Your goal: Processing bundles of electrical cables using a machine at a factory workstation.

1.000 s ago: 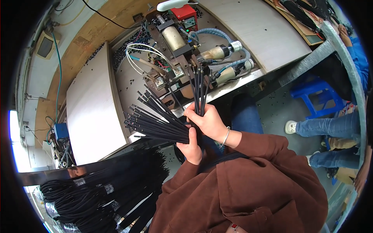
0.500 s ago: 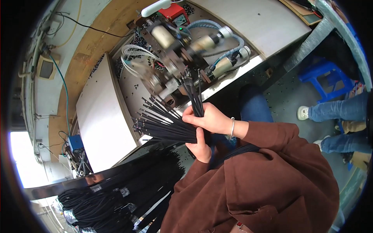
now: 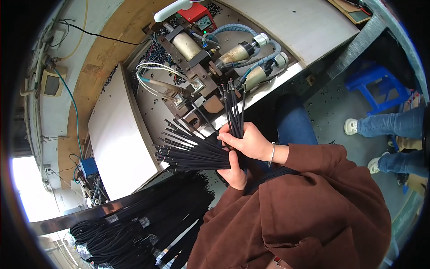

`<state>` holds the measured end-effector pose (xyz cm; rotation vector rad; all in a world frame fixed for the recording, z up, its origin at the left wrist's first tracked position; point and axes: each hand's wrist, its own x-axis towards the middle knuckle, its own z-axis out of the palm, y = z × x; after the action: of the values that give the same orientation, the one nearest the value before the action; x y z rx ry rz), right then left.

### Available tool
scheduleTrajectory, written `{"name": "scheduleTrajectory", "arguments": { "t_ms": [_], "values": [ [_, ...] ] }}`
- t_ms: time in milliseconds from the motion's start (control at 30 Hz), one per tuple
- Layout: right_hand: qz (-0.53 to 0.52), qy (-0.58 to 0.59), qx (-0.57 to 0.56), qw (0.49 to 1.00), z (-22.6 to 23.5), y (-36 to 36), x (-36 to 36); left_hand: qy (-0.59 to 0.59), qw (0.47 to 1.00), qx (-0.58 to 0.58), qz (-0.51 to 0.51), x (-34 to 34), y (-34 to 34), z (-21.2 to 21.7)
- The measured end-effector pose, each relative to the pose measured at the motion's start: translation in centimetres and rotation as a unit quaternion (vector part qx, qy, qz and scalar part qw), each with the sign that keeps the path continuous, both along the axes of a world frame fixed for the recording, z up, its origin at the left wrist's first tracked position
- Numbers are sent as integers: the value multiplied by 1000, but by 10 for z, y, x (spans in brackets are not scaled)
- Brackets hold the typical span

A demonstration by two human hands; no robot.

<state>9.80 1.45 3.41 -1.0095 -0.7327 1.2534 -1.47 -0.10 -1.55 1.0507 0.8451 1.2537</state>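
Note:
My left hand [image 3: 234,172] is closed round a thick bundle of black cords [image 3: 188,154], their tipped ends fanned out to the left. Just above it, my right hand [image 3: 251,142] grips a smaller bunch of black cords [image 3: 233,110], whose ends point up and show small reddish and metallic tips. From the fingertips of that hand a single cord [image 3: 205,117] slants up and left to the metal machine [image 3: 197,85]. Whether its end sits inside the machine's jaw I cannot tell. The cords' lower lengths trail over my lap, partly hidden by my sleeves.
Many black cords [image 3: 116,237] hang in tied bundles over a rail at lower left. A red box [image 3: 197,15] stands behind the machine, with small black bits strewn around. A blue stool [image 3: 378,87] and another person's legs [image 3: 389,125] are on the right.
The machine's parts, blurred before, now look sharp. My right hand and its bunch have shifted slightly right and down. A single cord now shows stretched between my fingers and the machine.

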Motion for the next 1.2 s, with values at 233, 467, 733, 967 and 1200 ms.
{"name": "scheduleTrajectory", "arguments": {
  "t_ms": [233,467,733,967,1200],
  "values": [
    [-7,18,-11,1000,0,7,-1,-4,1000,-16,13,1,3,2],
    [-5,35,-27,999,0,8,-1,-4,1000,-19,5,-2,4,-3],
    [51,-54,3,997,-2,6,3,9,1000,-3,8,1,3,4],
    [-47,-121,27,991,3,0,-2,14,1000,0,-6,1,4,5],
    [-61,-86,7,994,2,11,-3,-4,1000,-17,3,7,10,8]
  ]
}}
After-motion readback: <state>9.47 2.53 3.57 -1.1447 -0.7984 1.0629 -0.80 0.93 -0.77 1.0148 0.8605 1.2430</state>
